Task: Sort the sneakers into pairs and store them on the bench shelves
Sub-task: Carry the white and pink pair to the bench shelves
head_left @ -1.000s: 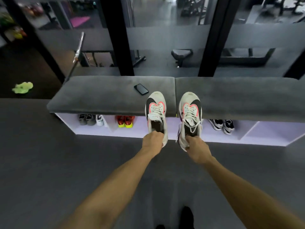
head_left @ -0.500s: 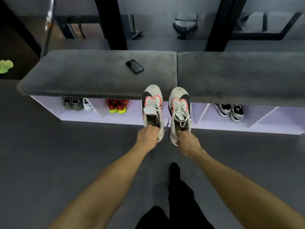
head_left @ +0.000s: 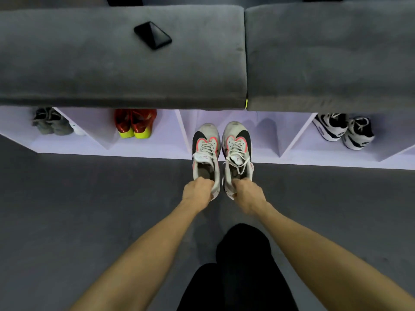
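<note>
1. A long grey cushioned surface [head_left: 112,70] fills the upper part of the frame, made of two pads that meet at a seam right of centre.
2. A black phone [head_left: 153,35] lies flat and skewed on the left pad, in the upper middle-left of the frame.
3. Below the pads runs a row of pale lilac shelf compartments [head_left: 265,142] split by slanted dividers, open toward the viewer.
4. At far left, a grey pair of sneakers [head_left: 50,122] sits in one compartment; a bit of white shows just beside it.
5. The next compartment to the right holds a red pair with yellow-green heels [head_left: 134,124], the two shoes touching.
6. At the right edge of the frame, a black-and-white pair [head_left: 343,130] stands in another compartment.
7. The floor [head_left: 78,198] is plain dark grey across the lower frame; a dark-clothed leg [head_left: 242,265] shows at bottom centre.
8. The left hand [head_left: 197,191] is closed on the heel collar of the left white sneaker [head_left: 205,149].
9. The right hand [head_left: 247,194] is closed on the heel collar of the right white sneaker [head_left: 237,144].
10. Both white, black and pink shoes point toe-first at the middle compartment, side by side, toes over its front edge.
</note>
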A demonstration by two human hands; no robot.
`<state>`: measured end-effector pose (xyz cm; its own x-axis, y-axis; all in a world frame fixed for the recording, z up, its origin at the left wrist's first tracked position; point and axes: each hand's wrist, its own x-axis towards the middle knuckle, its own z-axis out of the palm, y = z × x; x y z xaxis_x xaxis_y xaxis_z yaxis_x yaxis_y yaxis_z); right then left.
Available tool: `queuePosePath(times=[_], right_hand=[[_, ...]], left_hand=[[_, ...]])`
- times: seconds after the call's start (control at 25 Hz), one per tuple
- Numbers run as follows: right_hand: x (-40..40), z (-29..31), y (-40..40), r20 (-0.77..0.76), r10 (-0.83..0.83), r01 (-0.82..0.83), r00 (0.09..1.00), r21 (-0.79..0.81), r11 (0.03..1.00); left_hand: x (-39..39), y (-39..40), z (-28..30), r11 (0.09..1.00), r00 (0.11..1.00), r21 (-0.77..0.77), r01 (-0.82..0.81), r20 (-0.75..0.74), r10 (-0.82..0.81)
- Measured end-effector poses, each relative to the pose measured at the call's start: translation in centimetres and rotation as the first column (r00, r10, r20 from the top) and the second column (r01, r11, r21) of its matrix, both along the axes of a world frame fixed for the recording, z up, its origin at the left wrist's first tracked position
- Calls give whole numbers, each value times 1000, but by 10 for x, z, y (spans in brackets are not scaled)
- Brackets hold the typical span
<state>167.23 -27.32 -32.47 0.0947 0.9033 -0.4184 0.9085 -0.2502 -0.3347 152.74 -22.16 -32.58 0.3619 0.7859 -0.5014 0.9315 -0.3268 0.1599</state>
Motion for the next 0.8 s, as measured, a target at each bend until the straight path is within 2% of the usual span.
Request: queuePosePath(times=[0.16, 0.36, 0.64, 0.8], right_hand=[[10, -86, 61, 38, 4, -3, 999, -32, 999], [19, -157, 134, 74, 8, -8, 997, -1, 1000], [52, -202, 230, 78, -21, 14, 997, 94, 995], [65, -227, 276, 56, -32, 26, 998, 110, 994]], left_hand=[[12, 61, -85, 1000, 1000, 22, 0, -14, 1], [26, 138, -161, 994, 999, 105, 44, -9, -44], [52, 231, -194, 981, 997, 193, 26, 62, -39], [71, 274, -213, 970, 998, 237, 58, 24, -65]])
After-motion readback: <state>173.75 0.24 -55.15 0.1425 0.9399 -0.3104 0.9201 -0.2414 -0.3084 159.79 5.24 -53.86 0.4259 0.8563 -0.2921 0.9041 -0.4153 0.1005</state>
